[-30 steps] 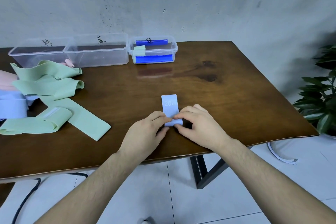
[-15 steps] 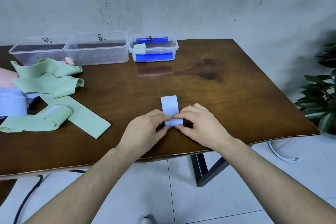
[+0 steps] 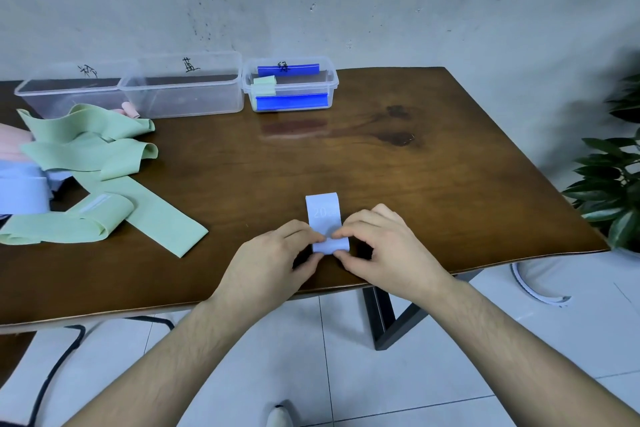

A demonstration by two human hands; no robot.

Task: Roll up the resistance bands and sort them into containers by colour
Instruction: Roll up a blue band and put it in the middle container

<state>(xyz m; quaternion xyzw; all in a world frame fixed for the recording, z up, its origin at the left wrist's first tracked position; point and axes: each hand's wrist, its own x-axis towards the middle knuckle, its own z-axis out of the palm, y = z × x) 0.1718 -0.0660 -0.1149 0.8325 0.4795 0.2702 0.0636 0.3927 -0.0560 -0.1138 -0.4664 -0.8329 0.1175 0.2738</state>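
both hands, left (image 3: pixel 273 262) and right (image 3: pixel 384 246), grip pinching blue band (image 3: pixel 323 215) roll at near tabletop (image 3: pixel 415 184) edge; unrolled tail lies flat beyond fingers.

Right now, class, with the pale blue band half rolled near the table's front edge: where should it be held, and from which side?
Hold the rolled end of the pale blue band, one hand at each side edge, as the left hand and right hand do. The roll is the thick, firm part; the flat tail lies away from the person, so rolling forward takes it up.
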